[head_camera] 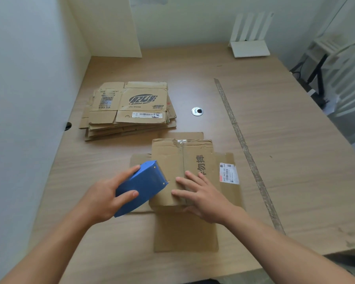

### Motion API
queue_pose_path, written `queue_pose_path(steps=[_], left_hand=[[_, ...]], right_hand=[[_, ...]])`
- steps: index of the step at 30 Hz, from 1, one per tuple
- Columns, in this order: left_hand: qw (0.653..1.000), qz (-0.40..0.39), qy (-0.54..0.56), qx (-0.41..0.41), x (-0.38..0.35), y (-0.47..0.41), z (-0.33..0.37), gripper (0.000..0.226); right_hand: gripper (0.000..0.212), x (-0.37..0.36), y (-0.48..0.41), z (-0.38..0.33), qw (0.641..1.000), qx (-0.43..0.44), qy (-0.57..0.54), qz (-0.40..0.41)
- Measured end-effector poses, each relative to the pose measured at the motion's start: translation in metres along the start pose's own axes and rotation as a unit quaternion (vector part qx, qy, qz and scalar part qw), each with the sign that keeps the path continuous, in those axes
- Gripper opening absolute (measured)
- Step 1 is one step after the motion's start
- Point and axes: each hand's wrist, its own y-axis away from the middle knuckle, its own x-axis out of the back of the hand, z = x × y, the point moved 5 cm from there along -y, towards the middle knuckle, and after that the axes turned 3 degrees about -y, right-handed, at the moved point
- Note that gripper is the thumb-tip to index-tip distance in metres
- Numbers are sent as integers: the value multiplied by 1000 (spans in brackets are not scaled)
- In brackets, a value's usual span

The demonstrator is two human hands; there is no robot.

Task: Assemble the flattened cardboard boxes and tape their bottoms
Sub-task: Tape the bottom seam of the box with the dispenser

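Presently we steady the box (172, 160), judged light and stiff yet easily dented, on the table (275, 160) with the straight, spread fingers (184, 180) of the right hand (203, 198) flat on its closed flaps beside the seam, while left of the box our left hand (103, 198) grips the tape dispenser (140, 187).

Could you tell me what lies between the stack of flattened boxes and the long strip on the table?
A round metal grommet, touching neither the stack nor the strip, as the head view shows.
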Motion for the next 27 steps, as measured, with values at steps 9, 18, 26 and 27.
queue_pose_path(steps=[9, 18, 26, 27], left_hand=[[955, 108, -174, -214, 6, 16, 38, 59], [895, 153, -240, -343, 7, 16, 56, 46], [913, 127, -200, -332, 4, 12, 59, 50], [920, 119, -185, -324, 4, 11, 59, 52]], right_hand=[[53, 60, -6, 5, 943, -75, -300, 127], [32, 69, -13, -16, 879, -77, -463, 88], [11, 76, -11, -12, 876, -79, -432, 199], [11, 75, -10, -12, 875, -85, -436, 194]])
